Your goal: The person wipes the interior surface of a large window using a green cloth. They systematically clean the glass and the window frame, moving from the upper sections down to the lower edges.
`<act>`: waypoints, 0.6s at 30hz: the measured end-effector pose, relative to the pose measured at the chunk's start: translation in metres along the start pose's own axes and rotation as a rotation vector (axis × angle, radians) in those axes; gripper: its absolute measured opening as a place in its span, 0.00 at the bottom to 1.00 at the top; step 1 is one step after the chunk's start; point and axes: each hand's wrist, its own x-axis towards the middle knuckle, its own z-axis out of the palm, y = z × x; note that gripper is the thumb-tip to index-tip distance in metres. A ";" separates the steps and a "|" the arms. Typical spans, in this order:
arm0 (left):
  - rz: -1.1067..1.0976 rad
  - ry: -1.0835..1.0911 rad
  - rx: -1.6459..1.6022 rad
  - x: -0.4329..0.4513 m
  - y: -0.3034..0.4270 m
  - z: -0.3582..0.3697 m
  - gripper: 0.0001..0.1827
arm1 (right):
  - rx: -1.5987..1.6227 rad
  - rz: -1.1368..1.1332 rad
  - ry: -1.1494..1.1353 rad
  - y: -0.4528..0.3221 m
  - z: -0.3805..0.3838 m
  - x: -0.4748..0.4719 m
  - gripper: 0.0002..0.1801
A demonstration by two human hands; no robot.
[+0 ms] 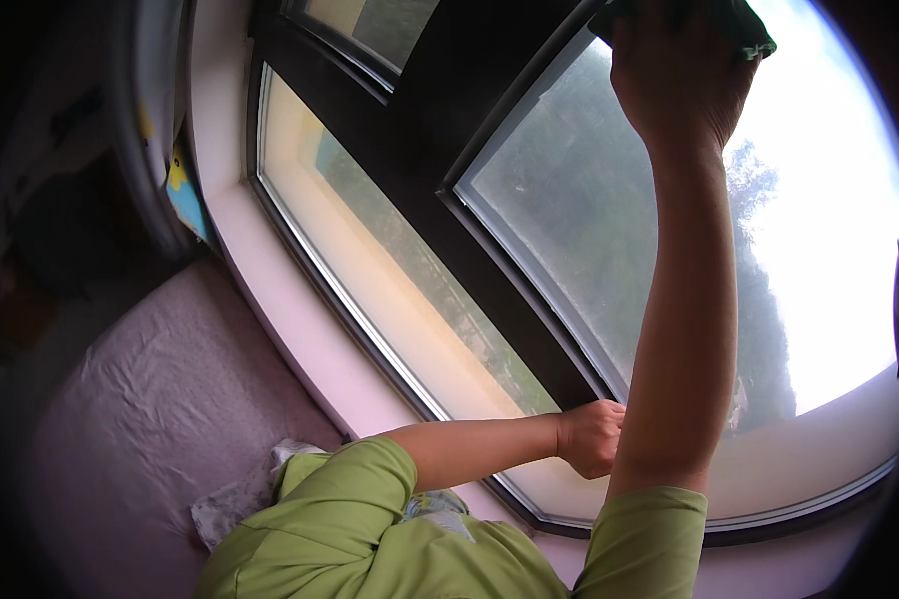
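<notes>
With my right arm stretched up, my right hand (pixel 685 71) presses a dark green cloth (pixel 749 26) against the upper part of a window pane (pixel 569 172). The cloth sticks out at both sides of the hand; its top runs out of view. Lower down, my left hand (pixel 595 439) is closed at the lower corner of the dark window frame (pixel 494 307). Its fingertips are partly hidden behind my right forearm, and I cannot tell if they grip the frame's edge.
A pale pinkish window sill (pixel 292 299) runs below the frame. A bed or cushion with a wrinkled mauve cover (pixel 172 374) lies at the left. Beside the wall is a blue and yellow patterned item (pixel 183 195). Trees show outside through the glass.
</notes>
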 end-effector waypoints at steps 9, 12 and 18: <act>-0.151 -0.185 -0.158 -0.005 -0.007 0.004 0.09 | 0.115 -0.061 -0.168 -0.054 0.000 -0.050 0.28; -0.100 -0.216 -0.050 -0.006 -0.003 -0.001 0.08 | 0.219 -0.070 -0.114 -0.078 -0.002 -0.091 0.23; 0.049 -0.152 0.063 0.006 0.002 -0.012 0.13 | 0.456 -0.190 -0.367 -0.099 -0.019 -0.158 0.20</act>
